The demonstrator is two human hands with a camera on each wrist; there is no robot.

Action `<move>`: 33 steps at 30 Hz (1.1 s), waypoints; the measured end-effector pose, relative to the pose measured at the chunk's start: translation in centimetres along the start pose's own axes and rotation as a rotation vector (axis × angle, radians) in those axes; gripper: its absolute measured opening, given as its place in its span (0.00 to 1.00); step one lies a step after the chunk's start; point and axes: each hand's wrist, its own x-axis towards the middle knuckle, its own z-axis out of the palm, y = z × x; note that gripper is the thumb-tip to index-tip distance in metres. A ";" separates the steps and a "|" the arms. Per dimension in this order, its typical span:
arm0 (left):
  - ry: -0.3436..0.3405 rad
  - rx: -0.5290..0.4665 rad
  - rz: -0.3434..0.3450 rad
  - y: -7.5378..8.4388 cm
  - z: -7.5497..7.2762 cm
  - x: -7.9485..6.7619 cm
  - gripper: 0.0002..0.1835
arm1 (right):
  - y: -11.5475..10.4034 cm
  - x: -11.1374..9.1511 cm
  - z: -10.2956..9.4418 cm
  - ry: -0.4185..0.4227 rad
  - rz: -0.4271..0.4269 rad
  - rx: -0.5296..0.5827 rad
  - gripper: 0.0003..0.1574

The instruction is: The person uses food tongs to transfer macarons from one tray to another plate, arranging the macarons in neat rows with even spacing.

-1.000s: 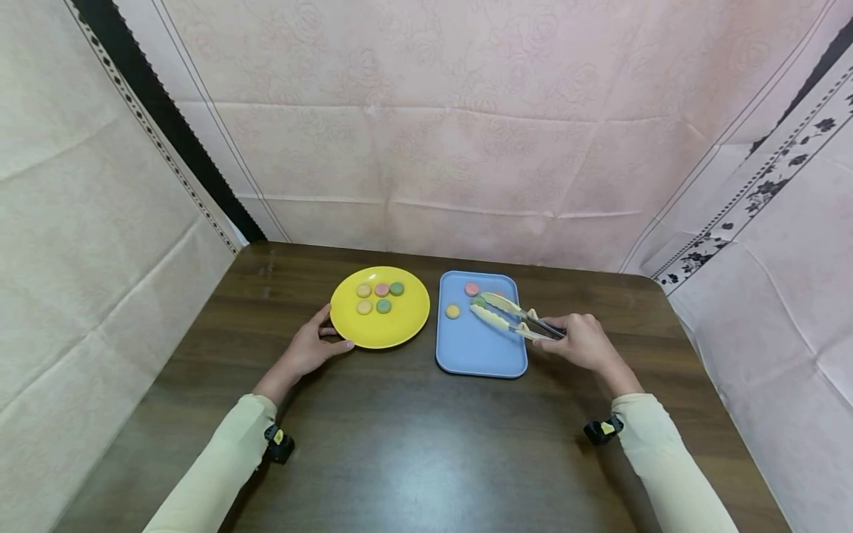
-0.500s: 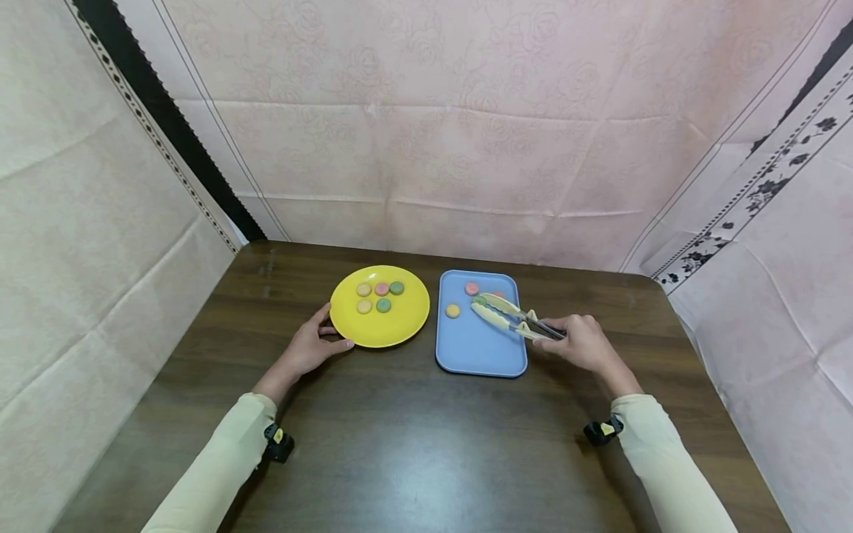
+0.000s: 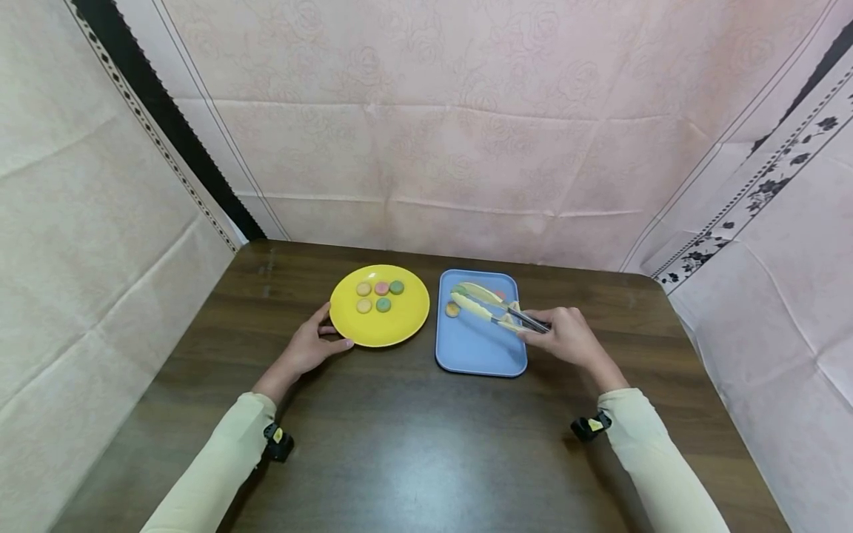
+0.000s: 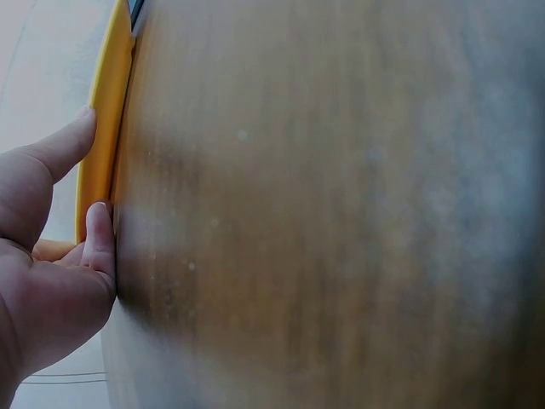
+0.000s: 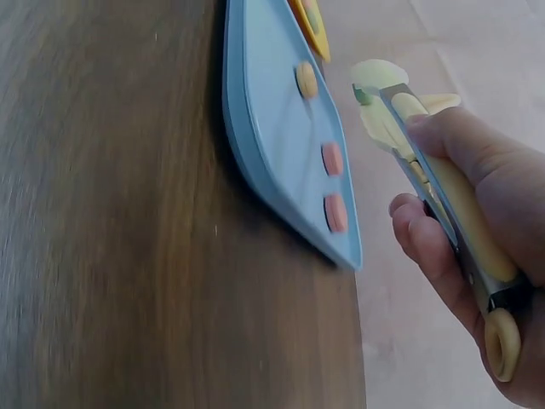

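The right hand point(image 3: 563, 333) grips tongs point(image 3: 473, 307) pinching a green cookie point(image 5: 364, 96) over the blue tray point(image 3: 480, 357). I see the left hand point(image 3: 309, 348), thumb and fingers spread, touching the yellow plate point(image 3: 400, 326) left of the tray. Two pink cookies point(image 5: 332, 159) and a yellow cookie point(image 5: 306, 80) lie inside the tray.

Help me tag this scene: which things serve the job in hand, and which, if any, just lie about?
Likely part of the job:
right hand gripping tongs
green macaron between them
blue tray
pink macarons and yellow macaron on it
yellow plate
its five macarons
left hand holding the plate

Seemingly just surroundings:
wooden table
patterned cloths
wrist cameras
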 end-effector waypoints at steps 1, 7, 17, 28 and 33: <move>0.002 0.000 0.003 0.0 0.0 0.0 0.54 | -0.3 0.2 0.2 -0.003 -0.005 0.000 0.31; -0.004 0.003 0.011 0.0 -0.1 0.0 0.54 | -2.3 1.6 1.3 -0.018 -0.014 0.023 0.32; -0.005 0.013 -0.011 0.2 -0.1 0.0 0.54 | -4.3 4.0 3.0 -0.037 -0.108 -0.021 0.31; 0.000 0.014 0.000 0.3 -0.1 -0.1 0.53 | -6.4 6.3 4.0 -0.115 -0.205 -0.099 0.26; 0.004 0.019 -0.012 0.3 -0.1 -0.1 0.54 | -6.9 6.8 4.2 -0.137 -0.223 -0.118 0.23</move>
